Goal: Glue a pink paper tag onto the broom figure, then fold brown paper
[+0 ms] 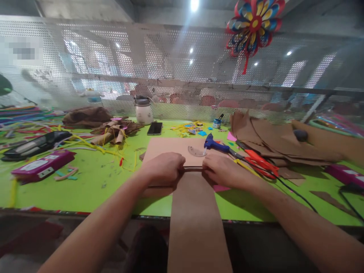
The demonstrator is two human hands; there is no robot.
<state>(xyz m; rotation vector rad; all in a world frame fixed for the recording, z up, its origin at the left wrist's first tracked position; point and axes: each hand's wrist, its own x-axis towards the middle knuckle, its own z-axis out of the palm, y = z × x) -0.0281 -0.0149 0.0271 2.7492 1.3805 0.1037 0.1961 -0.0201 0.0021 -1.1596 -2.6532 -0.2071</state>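
Observation:
A long brown cardboard strip [196,220] runs from the middle of the table over its front edge toward me. My left hand [167,167] is closed on the strip's left side at its far end, fingers curled. Opposite it, my right hand [217,168] pinches the right side. That end of the strip meets the front edge of a flat cardboard piece [167,146], and the fingertips partly hide the join. On the piece lies a clear plastic protractor [196,151]. A blue glue gun [216,145] rests beside it, beyond my right hand.
Right of my hands lie orange-handled scissors [260,163], a black cable [295,195] and stacked brown cardboard [264,138]. A phone [155,128], a lidded jar [144,110] and a small paint pot [216,123] stand farther back. At left are a purple power strip [42,165] and a black tool [36,145].

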